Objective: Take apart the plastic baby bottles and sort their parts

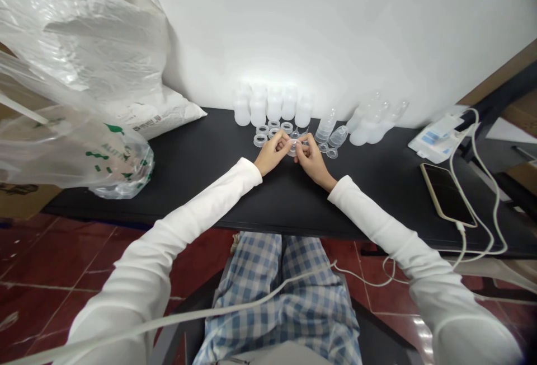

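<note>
My left hand (272, 154) and my right hand (311, 159) meet over the black table, fingertips pinched on a translucent bottle collar ring (292, 152) between them. A small clear piece seems to sit at the ring's top, but the fingers partly hide it. Just left of and behind my hands lie several loose collar rings (260, 140). Behind these, a row of frosted bottles (274, 104) stands against the wall. To the right of my right hand are stacked clear domed caps (326, 127) and small clear nipples (331, 153) lying on the table.
Bottles with clear domed tops (369, 124) cluster at the back right. Farther right are a white power strip (436, 138), a phone (448, 192) and loose white cables (497, 197). A clear plastic bag (117, 152) and a large white sack (92, 34) occupy the left side.
</note>
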